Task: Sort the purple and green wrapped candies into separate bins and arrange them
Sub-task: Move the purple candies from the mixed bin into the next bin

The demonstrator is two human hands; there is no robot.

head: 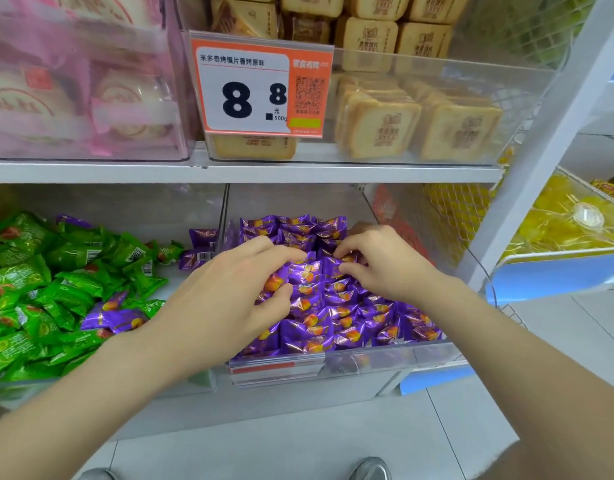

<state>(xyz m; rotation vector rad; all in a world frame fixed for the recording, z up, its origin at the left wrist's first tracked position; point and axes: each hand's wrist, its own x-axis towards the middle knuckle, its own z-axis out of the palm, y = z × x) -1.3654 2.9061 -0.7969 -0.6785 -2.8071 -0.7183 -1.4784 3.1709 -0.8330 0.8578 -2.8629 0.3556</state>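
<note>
Purple wrapped candies (336, 320) fill the clear right bin (385, 358) on the lower shelf, lined up in rows. Green wrapped candies (45, 282) lie heaped in the left bin (101, 384), with a few purple candies (115, 315) mixed among them and more purple ones (198, 247) by the divider. My left hand (229, 292) reaches over the divider and pinches a purple candy (276, 282) in the right bin. My right hand (381, 261) rests on the purple rows, fingertips curled around a purple candy (336, 265).
A clear divider (224, 209) separates the two bins. The upper shelf (229, 169) holds toast-slice packs (419, 126), pink-wrapped cakes (73, 91) and a price tag (260, 88). Yellow sweets fill a blue-fronted bin (558, 271) at right. My shoes show on the tiled floor (298, 445).
</note>
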